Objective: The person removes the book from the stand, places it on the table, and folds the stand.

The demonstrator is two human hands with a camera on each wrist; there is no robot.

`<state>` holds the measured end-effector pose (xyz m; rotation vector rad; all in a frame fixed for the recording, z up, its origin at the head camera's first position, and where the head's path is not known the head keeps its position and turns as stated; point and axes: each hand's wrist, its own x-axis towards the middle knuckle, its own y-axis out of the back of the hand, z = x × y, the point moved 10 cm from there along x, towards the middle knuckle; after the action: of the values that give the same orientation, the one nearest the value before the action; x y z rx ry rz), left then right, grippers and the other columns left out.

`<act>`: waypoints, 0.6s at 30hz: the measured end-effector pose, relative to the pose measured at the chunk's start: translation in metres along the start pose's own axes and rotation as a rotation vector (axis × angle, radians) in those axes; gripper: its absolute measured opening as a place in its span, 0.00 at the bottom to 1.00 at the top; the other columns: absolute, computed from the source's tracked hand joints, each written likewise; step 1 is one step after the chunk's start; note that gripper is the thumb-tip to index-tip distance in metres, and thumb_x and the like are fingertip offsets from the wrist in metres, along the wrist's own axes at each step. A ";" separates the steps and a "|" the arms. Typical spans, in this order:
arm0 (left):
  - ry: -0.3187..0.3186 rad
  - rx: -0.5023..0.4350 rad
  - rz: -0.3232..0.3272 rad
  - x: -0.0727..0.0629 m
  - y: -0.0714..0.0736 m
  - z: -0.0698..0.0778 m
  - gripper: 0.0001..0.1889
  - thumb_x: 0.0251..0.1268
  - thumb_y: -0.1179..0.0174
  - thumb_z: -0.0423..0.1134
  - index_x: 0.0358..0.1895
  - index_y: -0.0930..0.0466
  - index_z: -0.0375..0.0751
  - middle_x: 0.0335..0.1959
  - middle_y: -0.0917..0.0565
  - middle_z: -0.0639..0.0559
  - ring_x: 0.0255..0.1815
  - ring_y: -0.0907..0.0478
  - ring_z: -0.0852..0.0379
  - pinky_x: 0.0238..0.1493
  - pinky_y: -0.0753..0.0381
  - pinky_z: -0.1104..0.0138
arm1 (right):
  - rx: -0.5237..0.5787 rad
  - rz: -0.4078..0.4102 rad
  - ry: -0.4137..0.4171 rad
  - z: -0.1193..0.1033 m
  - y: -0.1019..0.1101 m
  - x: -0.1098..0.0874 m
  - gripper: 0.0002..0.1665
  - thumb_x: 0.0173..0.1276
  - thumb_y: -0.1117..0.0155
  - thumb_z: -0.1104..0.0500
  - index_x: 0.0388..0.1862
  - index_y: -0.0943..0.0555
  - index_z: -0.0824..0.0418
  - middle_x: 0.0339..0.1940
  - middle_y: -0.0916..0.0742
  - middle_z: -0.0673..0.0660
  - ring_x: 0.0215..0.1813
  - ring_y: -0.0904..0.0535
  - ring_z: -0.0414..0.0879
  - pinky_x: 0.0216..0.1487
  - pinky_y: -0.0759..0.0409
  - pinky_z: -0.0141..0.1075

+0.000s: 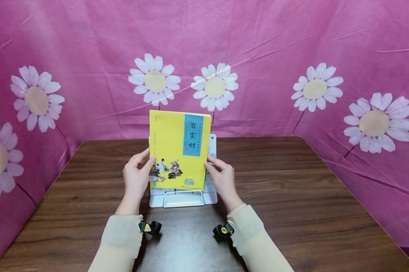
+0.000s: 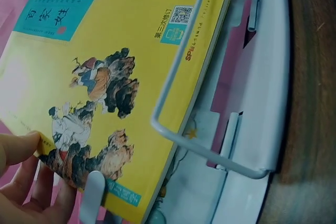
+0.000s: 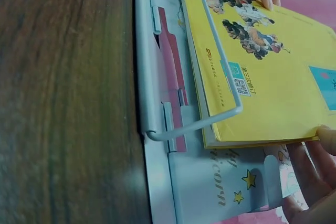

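Observation:
A yellow book point(image 1: 170, 143) with a blue title panel stands upright, tilted slightly, in front of a white book stand point(image 1: 156, 200). My left hand point(image 1: 136, 170) pinches its left edge, thumb on the cover and fingers behind. On the opposite edge, my right hand point(image 1: 223, 179) grips it the same way. The stand's wire bar point(image 2: 167, 98) crosses in front of the book's lower part. A small clip point(image 2: 92, 198) overlaps the cover's lower left corner. The other clip point(image 3: 272, 182) sits beside the book, near my right fingers. Most of the stand's back plate is hidden by the book.
The stand rests on a brown wood-grain table point(image 1: 293, 196). Behind and to both sides hangs a pink cloth point(image 1: 259, 34) with white daisies. Black wrist cameras point(image 1: 151, 227) are strapped over both sleeves, close above the table.

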<state>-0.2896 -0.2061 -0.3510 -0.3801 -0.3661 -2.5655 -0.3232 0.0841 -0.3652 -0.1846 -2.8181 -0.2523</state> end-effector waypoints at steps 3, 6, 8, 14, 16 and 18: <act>-0.001 -0.045 -0.030 0.000 -0.003 0.002 0.19 0.64 0.35 0.30 0.59 0.18 0.37 0.50 0.17 0.39 0.37 0.26 0.77 0.40 0.26 0.86 | 0.019 0.022 0.005 -0.002 0.004 0.000 0.16 0.64 0.32 0.68 0.52 0.15 0.66 0.50 0.12 0.65 0.38 0.20 0.33 0.39 0.21 0.22; -0.005 -0.080 -0.070 0.000 -0.007 0.005 0.21 0.65 0.36 0.29 0.61 0.20 0.38 0.51 0.18 0.39 0.38 0.25 0.76 0.43 0.24 0.86 | 0.056 0.045 0.034 -0.007 0.008 0.000 0.16 0.63 0.32 0.69 0.51 0.15 0.69 0.49 0.12 0.68 0.35 0.22 0.31 0.37 0.22 0.21; -0.007 -0.096 -0.097 0.000 -0.010 0.006 0.22 0.65 0.37 0.29 0.63 0.22 0.39 0.53 0.18 0.39 0.39 0.25 0.75 0.45 0.24 0.85 | 0.091 0.058 0.052 -0.010 0.010 0.001 0.16 0.63 0.32 0.71 0.51 0.15 0.71 0.48 0.13 0.70 0.34 0.22 0.30 0.36 0.22 0.21; -0.029 -0.099 -0.128 -0.002 -0.012 0.013 0.23 0.66 0.37 0.30 0.65 0.23 0.41 0.53 0.19 0.38 0.41 0.22 0.72 0.45 0.24 0.84 | 0.187 0.072 0.053 -0.015 0.015 0.001 0.16 0.63 0.34 0.73 0.51 0.17 0.74 0.49 0.15 0.73 0.35 0.21 0.30 0.38 0.21 0.22; -0.045 -0.088 -0.131 -0.003 -0.012 0.016 0.23 0.66 0.37 0.29 0.65 0.23 0.41 0.52 0.18 0.38 0.40 0.22 0.72 0.43 0.24 0.84 | 0.192 0.076 0.050 -0.017 0.017 0.001 0.16 0.64 0.35 0.73 0.52 0.17 0.74 0.50 0.15 0.72 0.36 0.21 0.30 0.39 0.21 0.22; -0.059 -0.077 -0.138 -0.004 -0.013 0.019 0.24 0.66 0.37 0.29 0.65 0.23 0.42 0.51 0.18 0.37 0.39 0.23 0.74 0.41 0.24 0.84 | 0.194 0.081 0.051 -0.019 0.019 0.001 0.17 0.64 0.35 0.73 0.53 0.17 0.73 0.50 0.15 0.71 0.36 0.21 0.31 0.39 0.21 0.22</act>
<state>-0.2891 -0.1876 -0.3369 -0.4742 -0.3262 -2.7141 -0.3160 0.0991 -0.3436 -0.2438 -2.7554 0.0344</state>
